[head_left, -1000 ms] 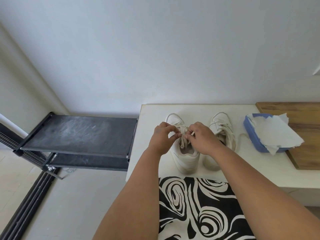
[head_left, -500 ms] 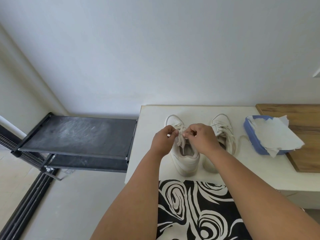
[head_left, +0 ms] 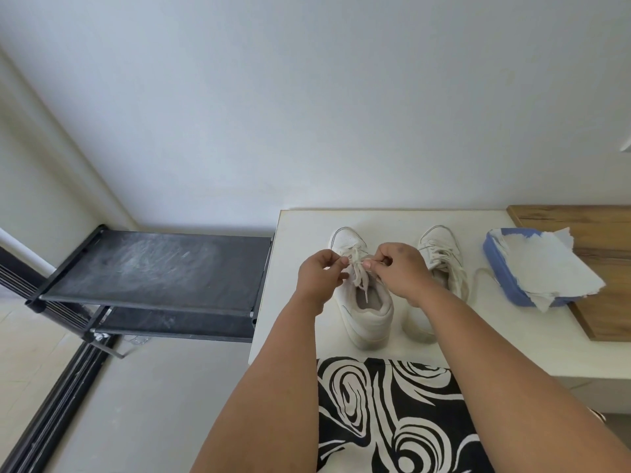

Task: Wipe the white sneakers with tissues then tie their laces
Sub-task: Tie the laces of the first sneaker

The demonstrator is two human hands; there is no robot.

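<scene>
Head view: on a white table, a left hand and a right hand each pinch the laces of the left sneaker, fingers curled and clamped on the cord, which spans the small gap between the two sets of fingertips. The right sneaker stands just beyond the right hand's knuckles, laces loose. Farther right of those fingers a blue tissue box lies partly on a wooden board. A black rack stands well left of the left fingers.
</scene>
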